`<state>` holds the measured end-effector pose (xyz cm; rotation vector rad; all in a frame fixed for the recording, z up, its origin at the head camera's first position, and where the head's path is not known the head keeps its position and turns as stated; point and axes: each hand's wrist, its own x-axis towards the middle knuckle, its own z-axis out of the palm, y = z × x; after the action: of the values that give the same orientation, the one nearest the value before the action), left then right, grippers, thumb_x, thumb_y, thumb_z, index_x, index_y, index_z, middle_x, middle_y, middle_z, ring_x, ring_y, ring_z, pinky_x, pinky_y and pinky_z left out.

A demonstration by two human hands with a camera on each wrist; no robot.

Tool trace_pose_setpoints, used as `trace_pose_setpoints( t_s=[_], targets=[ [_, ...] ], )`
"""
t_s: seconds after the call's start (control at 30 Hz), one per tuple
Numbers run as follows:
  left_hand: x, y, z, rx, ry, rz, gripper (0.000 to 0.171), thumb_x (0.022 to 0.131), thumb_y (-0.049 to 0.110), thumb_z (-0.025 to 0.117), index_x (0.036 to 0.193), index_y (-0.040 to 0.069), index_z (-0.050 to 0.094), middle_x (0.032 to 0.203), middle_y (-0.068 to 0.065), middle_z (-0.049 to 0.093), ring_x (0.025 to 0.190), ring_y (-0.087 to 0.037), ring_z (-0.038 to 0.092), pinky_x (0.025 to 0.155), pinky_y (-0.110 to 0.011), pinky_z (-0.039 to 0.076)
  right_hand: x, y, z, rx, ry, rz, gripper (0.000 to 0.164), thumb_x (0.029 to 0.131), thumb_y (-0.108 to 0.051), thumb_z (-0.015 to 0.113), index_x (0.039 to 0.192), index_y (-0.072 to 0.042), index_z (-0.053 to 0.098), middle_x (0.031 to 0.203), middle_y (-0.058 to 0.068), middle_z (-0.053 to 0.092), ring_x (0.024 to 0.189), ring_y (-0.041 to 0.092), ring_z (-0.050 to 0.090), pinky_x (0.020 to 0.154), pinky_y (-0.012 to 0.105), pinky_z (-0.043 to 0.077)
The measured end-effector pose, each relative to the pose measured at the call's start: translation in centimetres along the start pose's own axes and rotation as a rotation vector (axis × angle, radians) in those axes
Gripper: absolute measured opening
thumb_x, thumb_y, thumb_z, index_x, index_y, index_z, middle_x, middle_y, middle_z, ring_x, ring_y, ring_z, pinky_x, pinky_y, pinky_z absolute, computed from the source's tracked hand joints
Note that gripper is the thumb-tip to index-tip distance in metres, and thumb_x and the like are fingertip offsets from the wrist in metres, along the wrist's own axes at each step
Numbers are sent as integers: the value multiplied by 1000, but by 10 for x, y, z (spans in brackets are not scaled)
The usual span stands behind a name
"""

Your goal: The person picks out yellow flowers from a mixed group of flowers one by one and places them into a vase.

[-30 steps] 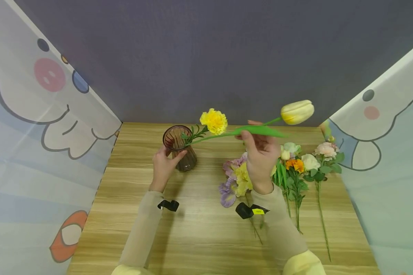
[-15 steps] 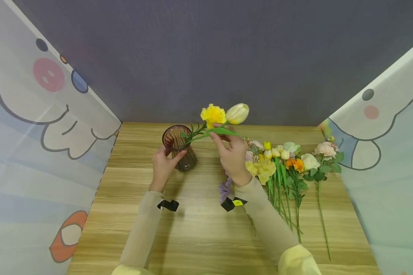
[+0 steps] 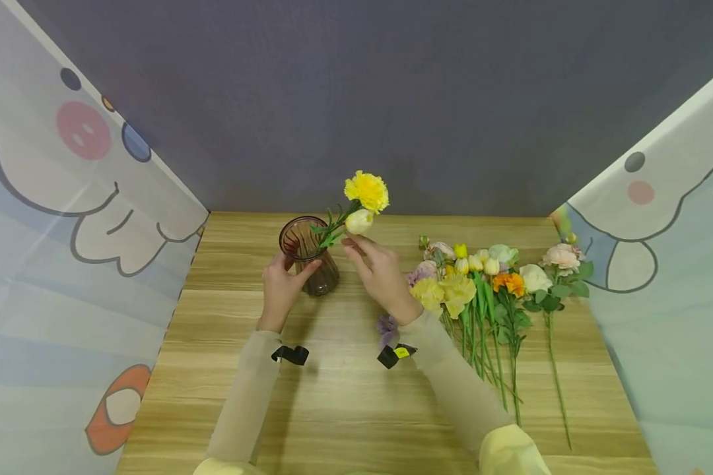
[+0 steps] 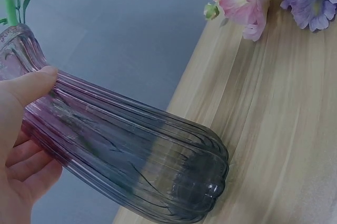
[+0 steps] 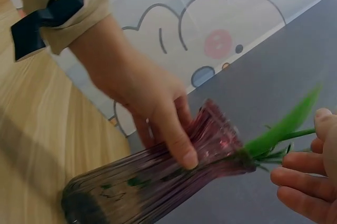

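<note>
My left hand (image 3: 281, 293) grips a ribbed, purplish glass vase (image 3: 322, 280) below its rim, with the thumb on the near side. The vase leans, its mouth tilted toward me. A yellow carnation (image 3: 368, 190) stands in it, leaning right out of the mouth. Just below that bloom is a white-yellow tulip (image 3: 359, 221), whose stem goes into the vase mouth beside the carnation's. My right hand (image 3: 383, 274) pinches the tulip stem under its head; in the right wrist view the green tulip leaf (image 5: 289, 124) rises at the rim near the thumb.
Artificial flowers lie on the right of the wooden table (image 3: 344, 409): yellow blooms (image 3: 451, 293), small tulips (image 3: 475, 264), an orange flower (image 3: 509, 285), a white bloom (image 3: 535, 280) and a pink rose spray (image 3: 563, 260). A dark wall (image 3: 380, 105) stands behind; printed curtains flank both sides.
My right hand has moved left toward the vase with the tulip, and the tulip's stem has slid deeper in, bringing its head beside the carnation. The left hand and vase have stayed in place.
</note>
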<state>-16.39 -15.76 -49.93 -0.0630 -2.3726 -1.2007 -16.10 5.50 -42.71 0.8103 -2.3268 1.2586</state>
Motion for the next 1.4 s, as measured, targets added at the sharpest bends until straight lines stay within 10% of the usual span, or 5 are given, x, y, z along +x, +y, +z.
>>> trace_pose_setpoints(
  t_s=[0.77, 1.0, 1.4],
  targets=[
    [0, -3, 0, -33, 6, -24, 58, 71, 42, 78, 106, -2, 63, 101, -23, 68, 92, -30, 65, 78, -49, 54, -78, 49, -17, 27, 35, 132, 21, 95, -15, 56, 111, -8, 68, 99, 7, 69, 83, 14, 62, 67, 34, 55],
    [-1, -2, 1, -24, 7, -22, 59, 71, 43, 78, 105, -3, 64, 100, -21, 68, 91, -29, 65, 77, -49, 54, -98, 47, -45, -27, 134, 123, 18, 88, 7, 57, 103, 5, 66, 100, 19, 65, 84, 24, 60, 69, 35, 52],
    [-2, -3, 2, -16, 8, -12, 57, 71, 44, 77, 105, 0, 64, 99, -18, 69, 92, -28, 65, 77, -46, 55, -165, 121, -84, -182, 422, 234, 19, 89, 2, 58, 106, 0, 68, 94, 14, 64, 81, 16, 55, 70, 20, 43]
  ],
)
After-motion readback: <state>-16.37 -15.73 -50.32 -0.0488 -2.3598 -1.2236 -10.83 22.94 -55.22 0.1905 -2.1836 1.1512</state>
